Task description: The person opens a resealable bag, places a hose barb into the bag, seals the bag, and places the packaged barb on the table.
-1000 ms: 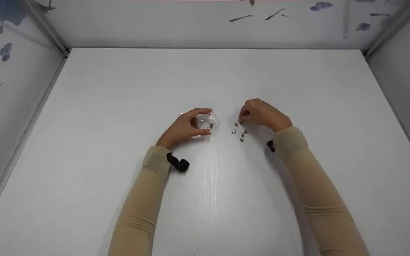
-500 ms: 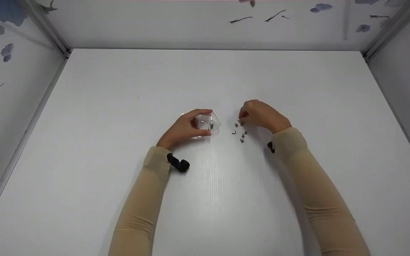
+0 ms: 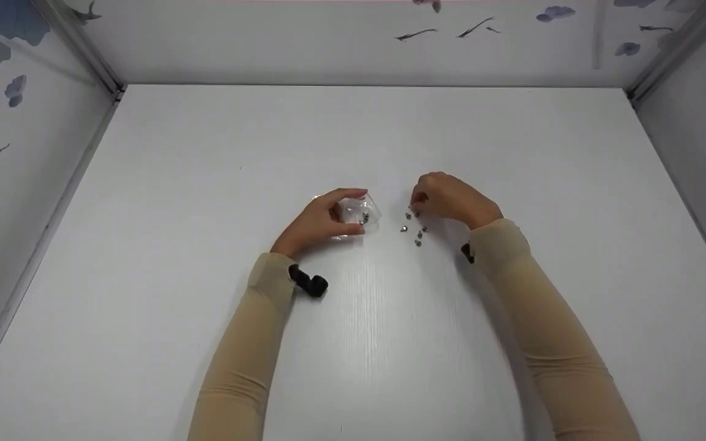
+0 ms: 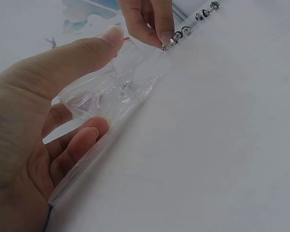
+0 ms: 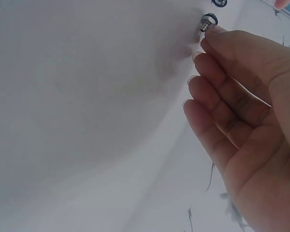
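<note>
My left hand (image 3: pixel 319 220) holds a clear plastic zip bag (image 4: pixel 130 96), its thumb on one side and fingers on the other, with the mouth spread. A few small metal fittings (image 3: pixel 365 217) lie inside the bag. To the right, my right hand (image 3: pixel 454 199) is low over the table, thumb and fingertips pinching a small metal fitting (image 4: pixel 166 46). Several loose metal fittings (image 3: pixel 419 234) with dark rings lie just below that hand. In the right wrist view, a hex-shaped fitting (image 5: pixel 208 22) shows at the thumb tip, and the other fingers are loosely bent.
The white table (image 3: pixel 353 343) runs back to a white panel (image 3: pixel 328 43) with printed floral marks. More panels stand at the left (image 3: pixel 22 141) and right (image 3: pixel 696 122). A black wrist camera (image 3: pixel 311 283) sits beside the left cuff.
Both hands stay nearly in place. A bright bit of metal at the right fingertips shows since half a second ago, hidden before that. The head view has shifted very slightly.
</note>
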Demonstrator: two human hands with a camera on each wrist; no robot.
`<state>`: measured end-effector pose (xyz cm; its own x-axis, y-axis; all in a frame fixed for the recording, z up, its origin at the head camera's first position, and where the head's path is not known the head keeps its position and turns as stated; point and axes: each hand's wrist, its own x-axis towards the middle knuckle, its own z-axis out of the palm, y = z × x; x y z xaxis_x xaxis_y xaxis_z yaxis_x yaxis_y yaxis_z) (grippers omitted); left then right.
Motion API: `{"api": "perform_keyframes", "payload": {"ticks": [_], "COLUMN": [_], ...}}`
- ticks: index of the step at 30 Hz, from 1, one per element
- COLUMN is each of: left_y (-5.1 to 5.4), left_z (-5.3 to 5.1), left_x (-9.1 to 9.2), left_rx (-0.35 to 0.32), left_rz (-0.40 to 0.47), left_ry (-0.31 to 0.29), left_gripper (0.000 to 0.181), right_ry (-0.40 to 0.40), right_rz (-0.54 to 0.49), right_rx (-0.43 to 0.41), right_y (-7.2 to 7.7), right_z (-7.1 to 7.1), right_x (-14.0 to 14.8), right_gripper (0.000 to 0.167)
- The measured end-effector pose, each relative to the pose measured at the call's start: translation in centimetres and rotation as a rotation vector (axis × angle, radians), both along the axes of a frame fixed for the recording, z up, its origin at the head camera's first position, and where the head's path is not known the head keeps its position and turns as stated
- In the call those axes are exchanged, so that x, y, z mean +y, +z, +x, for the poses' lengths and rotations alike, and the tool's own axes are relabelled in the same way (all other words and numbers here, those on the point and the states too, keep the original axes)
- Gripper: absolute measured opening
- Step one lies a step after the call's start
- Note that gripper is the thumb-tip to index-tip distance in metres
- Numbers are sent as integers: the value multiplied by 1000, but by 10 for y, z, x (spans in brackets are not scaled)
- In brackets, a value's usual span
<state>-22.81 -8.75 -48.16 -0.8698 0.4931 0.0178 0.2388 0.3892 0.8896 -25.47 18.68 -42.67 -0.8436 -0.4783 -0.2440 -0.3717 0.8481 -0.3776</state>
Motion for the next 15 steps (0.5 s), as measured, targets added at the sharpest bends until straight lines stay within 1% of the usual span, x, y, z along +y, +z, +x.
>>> {"api": "perform_keyframes", "payload": {"ticks": [6,15], "left_y": [0,-1], "left_z": [0,-1], "left_x": [0,1], "left_rx": [-35,4], "left_rz": [12,-1], "left_ry": [8,-5], "left_gripper": [67,66], "right_ry": [23,70], "right_rz": [-62,-121], "right_rx": [13,61], "right_y": [2,13], "right_z": [1,4], "right_x": [1,-8], "right_gripper": [11,13]}}
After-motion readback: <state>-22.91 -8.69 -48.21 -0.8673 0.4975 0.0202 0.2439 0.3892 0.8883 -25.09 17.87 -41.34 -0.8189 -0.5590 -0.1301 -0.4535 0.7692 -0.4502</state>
